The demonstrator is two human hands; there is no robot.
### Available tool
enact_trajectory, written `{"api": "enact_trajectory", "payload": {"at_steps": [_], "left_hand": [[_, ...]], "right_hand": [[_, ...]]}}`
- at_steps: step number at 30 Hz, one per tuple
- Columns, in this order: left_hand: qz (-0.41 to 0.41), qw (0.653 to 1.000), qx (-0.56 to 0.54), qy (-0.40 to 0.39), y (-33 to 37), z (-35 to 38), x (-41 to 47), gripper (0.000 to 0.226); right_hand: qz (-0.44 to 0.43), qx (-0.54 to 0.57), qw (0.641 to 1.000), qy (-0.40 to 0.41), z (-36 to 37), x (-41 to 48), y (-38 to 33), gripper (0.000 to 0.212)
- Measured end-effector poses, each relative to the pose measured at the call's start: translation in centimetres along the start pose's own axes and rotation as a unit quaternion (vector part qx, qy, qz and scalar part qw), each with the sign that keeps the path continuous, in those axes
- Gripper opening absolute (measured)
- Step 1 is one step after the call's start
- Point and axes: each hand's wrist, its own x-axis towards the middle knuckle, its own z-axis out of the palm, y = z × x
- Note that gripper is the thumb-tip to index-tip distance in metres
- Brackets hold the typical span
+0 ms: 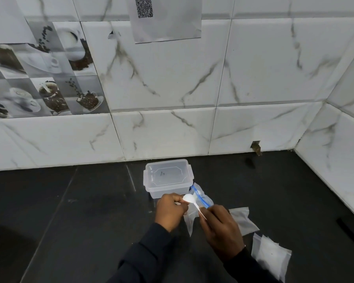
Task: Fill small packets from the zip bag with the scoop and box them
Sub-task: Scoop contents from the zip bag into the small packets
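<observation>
My right hand (221,231) grips the handle of a white plastic scoop (189,198), whose bowl sits at the mouth of a small clear packet (190,218). My left hand (170,211) pinches that packet's top edge and holds it up. Behind them lies the zip bag (202,198) with a blue seal strip, partly hidden by the scoop and my hands. A clear plastic box (168,176) with its lid on stands just beyond, close to the wall.
Two more small packets lie on the dark counter to the right: one flat (244,220), one holding white powder (271,256). The marble-tiled wall (172,129) runs behind the box and turns a corner at the right.
</observation>
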Motion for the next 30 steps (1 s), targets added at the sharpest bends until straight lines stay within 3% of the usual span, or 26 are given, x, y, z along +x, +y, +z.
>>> {"api": "enact_trajectory", "payload": {"at_steps": [2, 5, 7, 11, 15, 18, 23, 28, 30], "left_hand": [[-0.001, 1.000, -0.006, -0.006, 0.0, 0.0, -0.1, 0.009], [-0.002, 1.000, -0.019, -0.010, -0.1, -0.4, -0.3, 0.016], [-0.001, 0.999, -0.040, -0.015, -0.6, -0.6, -0.6, 0.023], [-0.007, 0.998, -0.054, -0.033, -2.8, -1.4, -1.6, 0.026], [-0.031, 0.998, -0.051, -0.037, -5.5, -1.9, -2.9, 0.032], [-0.039, 0.998, -0.043, -0.033, -6.9, -2.0, -3.6, 0.035], [-0.045, 0.998, -0.031, -0.033, -7.9, -2.1, -4.3, 0.036], [-0.038, 0.998, -0.023, -0.048, -8.0, -2.0, -4.6, 0.026], [-0.039, 0.997, -0.035, -0.057, -8.0, -1.9, -4.7, 0.022]], "right_hand": [[-0.002, 0.004, 1.000, -0.006, 0.2, -0.4, 0.1, 0.038], [0.035, 0.054, 0.998, -0.015, 0.1, -0.4, 0.1, 0.020], [0.140, 0.131, 0.981, 0.010, -0.6, 0.4, -0.1, 0.004], [0.393, 0.217, 0.891, 0.067, -1.1, 3.3, 2.6, 0.008], [0.488, 0.197, 0.848, -0.070, 0.9, 4.4, 8.6, 0.011], [0.512, 0.184, 0.824, -0.157, 3.1, 4.3, 11.3, 0.014], [0.517, 0.177, 0.788, -0.283, 6.0, 6.4, 12.0, 0.017], [0.459, 0.107, 0.738, -0.483, 7.2, 8.7, 10.5, 0.018], [0.459, 0.117, 0.723, -0.503, 7.9, 8.9, 10.8, 0.023]]}}
